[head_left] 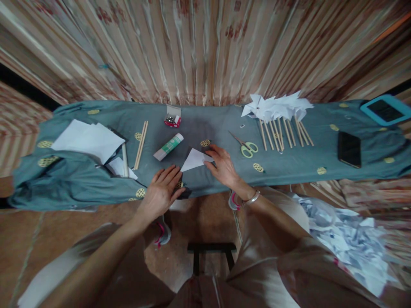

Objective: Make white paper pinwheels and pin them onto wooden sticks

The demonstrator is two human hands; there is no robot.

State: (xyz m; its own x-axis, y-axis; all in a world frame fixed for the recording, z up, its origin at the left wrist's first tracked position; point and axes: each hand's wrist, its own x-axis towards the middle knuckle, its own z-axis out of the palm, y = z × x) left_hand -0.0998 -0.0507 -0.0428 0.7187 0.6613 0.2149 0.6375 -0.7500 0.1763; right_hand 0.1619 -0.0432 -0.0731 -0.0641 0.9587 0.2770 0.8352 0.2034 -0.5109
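Note:
A folded white paper triangle [194, 160] lies on the green cloth at the middle of the table. My right hand [222, 166] has the paper's right corner between thumb and fingers. Flat on the cloth, with fingers stretched out, my left hand [163, 188] rests beside the triangle's lower left tip and holds nothing. Just beyond my left hand lies a glue stick [168, 146] with a green and white label. Green-handled scissors [246, 148] lie to the right of my right hand.
Two wooden sticks [141, 145] and a stack of white paper [85, 141] lie to the left. A small red box [172, 117] holds metal pins. Several paper pinwheels [276, 108] on sticks, a black phone [349, 149] and a blue-framed tablet [387, 110] are on the right.

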